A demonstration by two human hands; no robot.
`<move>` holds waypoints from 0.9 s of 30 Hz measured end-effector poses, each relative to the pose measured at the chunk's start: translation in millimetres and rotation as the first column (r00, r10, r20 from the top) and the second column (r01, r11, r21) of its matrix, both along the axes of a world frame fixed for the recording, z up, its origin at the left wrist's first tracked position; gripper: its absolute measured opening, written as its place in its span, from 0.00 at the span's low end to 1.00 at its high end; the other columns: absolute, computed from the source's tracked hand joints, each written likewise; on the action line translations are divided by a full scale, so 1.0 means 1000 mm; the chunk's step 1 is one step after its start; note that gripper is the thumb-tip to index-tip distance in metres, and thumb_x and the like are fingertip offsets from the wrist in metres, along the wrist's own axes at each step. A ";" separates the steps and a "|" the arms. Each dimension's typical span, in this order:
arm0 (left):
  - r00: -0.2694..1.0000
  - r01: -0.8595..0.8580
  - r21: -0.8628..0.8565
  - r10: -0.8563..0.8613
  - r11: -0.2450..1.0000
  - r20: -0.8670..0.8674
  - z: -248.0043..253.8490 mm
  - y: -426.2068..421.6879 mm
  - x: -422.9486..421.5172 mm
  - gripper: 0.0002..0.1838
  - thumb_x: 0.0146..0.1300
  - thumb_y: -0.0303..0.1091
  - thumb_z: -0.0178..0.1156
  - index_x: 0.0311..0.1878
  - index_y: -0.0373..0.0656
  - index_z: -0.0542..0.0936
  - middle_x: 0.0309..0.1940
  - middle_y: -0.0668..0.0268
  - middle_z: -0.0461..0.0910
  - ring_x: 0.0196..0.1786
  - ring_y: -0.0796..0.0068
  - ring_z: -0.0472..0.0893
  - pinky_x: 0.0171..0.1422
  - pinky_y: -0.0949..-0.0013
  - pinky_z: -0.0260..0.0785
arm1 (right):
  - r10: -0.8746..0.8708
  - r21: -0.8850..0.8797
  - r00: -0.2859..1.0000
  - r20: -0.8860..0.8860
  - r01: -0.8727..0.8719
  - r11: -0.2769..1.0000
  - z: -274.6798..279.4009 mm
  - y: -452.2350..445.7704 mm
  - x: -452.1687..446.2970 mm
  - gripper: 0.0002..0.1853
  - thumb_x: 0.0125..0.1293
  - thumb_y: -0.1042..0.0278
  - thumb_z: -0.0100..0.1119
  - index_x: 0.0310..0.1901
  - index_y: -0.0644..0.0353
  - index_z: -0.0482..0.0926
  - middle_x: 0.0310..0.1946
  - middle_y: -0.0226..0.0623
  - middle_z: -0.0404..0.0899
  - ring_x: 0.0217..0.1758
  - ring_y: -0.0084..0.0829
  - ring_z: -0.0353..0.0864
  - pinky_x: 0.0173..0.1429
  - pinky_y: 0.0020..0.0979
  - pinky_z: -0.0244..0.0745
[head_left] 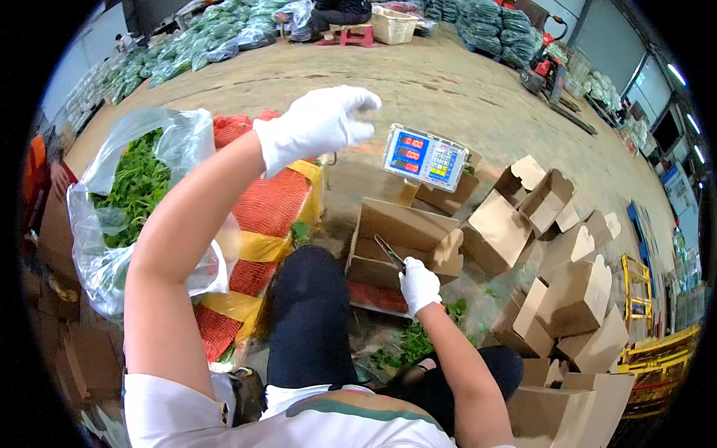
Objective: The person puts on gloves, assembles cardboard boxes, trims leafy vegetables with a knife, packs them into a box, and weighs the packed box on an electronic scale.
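Note:
My left hand [317,128], in a white glove, is raised in front of the red mesh sacks [272,201]. Its fingers are bent, with a gap to the thumb, and nothing shows between them. My right hand [420,287], also gloved, is closed around a slim dark metal tool that looks like scissors [389,251]. The tool points into an open cardboard box [418,221], whose visible inside holds nothing. Behind the box stands a digital scale display [426,157] with lit red digits. Loose green leaves [414,345] lie below my right hand.
A clear plastic bag [97,254] of leafy greens [138,187] is at left, near another person's hand [60,181]. Several open cardboard boxes [571,299] crowd the right. Farther back are bagged piles [209,37], a seated person [340,13] and a pallet jack [545,71].

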State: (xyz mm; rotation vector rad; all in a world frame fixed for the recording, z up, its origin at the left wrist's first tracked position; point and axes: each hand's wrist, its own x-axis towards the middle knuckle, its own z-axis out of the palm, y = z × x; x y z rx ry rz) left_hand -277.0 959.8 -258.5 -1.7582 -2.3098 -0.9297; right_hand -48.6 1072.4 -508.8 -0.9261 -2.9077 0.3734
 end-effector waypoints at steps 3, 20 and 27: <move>0.993 0.081 -0.167 -0.095 0.983 -0.074 0.005 -0.042 0.030 0.21 0.52 0.35 0.58 0.52 0.45 0.73 0.32 0.60 0.77 0.34 0.74 0.77 0.39 0.70 0.70 | -0.029 0.001 0.991 -0.131 0.030 1.000 0.015 -0.003 0.015 0.28 0.51 0.65 0.60 0.56 0.54 0.64 0.49 0.44 0.72 0.42 0.45 0.77 0.44 0.40 0.72; 0.978 -0.180 -0.172 0.195 0.969 0.078 0.020 -0.221 0.089 0.11 0.53 0.35 0.60 0.37 0.39 0.80 0.30 0.61 0.80 0.34 0.70 0.79 0.41 0.70 0.71 | -0.932 -0.937 0.224 -0.285 -0.270 0.222 0.034 0.169 0.165 0.09 0.55 0.76 0.48 0.18 0.59 0.67 0.20 0.29 0.67 0.24 0.21 0.66 0.29 0.20 0.62; 0.839 -0.541 0.653 0.398 0.530 0.372 0.060 -0.297 0.026 0.07 0.53 0.17 0.53 0.32 0.37 0.79 0.31 0.65 0.79 0.36 0.78 0.76 0.46 0.76 0.68 | -0.978 -0.928 0.103 -0.182 -0.346 0.136 0.003 0.206 0.172 0.27 0.64 0.62 0.45 0.57 0.75 0.60 0.60 0.48 0.61 0.63 0.31 0.60 0.67 0.27 0.51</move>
